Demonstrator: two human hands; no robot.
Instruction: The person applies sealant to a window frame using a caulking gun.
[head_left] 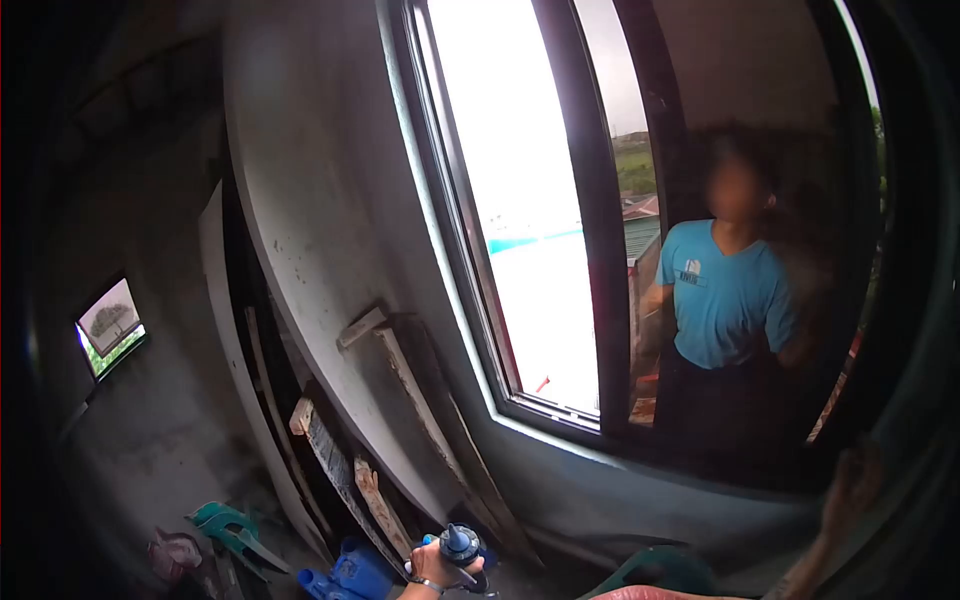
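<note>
At the bottom centre, my left hand (436,568) is wrapped round what looks like a caulking gun (460,542). Its dark round front end and short cone-shaped nozzle point upward; the rest of it is mostly hidden by my hand and the frame edge. A band circles that wrist. My right hand (855,485) is raised at the lower right, close to the dark window frame (700,455). It is dim and blurred, so its fingers do not show clearly and I see nothing certain in it.
A person in a blue shirt (725,295) shows in the right pane, behind it or mirrored. Wooden planks (420,400) lean on the grey wall (320,200). Blue containers (360,570), a green plastic chair (230,525) and another green object (665,570) stand low down.
</note>
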